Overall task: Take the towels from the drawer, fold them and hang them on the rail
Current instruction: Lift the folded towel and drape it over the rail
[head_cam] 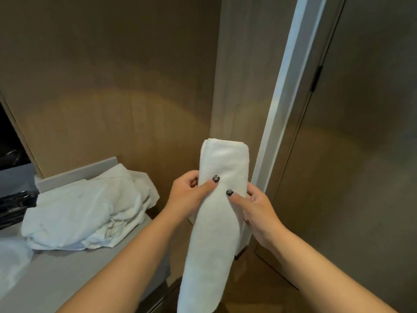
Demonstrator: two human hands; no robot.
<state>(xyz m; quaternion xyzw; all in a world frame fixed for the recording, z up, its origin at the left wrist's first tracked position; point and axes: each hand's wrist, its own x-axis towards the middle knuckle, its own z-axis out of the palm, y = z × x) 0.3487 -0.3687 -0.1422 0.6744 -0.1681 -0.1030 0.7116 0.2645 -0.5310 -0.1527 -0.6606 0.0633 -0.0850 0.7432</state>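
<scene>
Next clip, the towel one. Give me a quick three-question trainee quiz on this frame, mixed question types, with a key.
1. True or false: the folded towel is held by both the left hand and the right hand.
2. Multiple choice: where does the heap of unfolded towels lie? A) on the floor B) on the grey counter C) over a rail
3. Fill in: both thumbs press on the towel's ____ face, the one turned to the camera.

Key
1. True; each hand grips one long edge.
2. B
3. Front
</scene>
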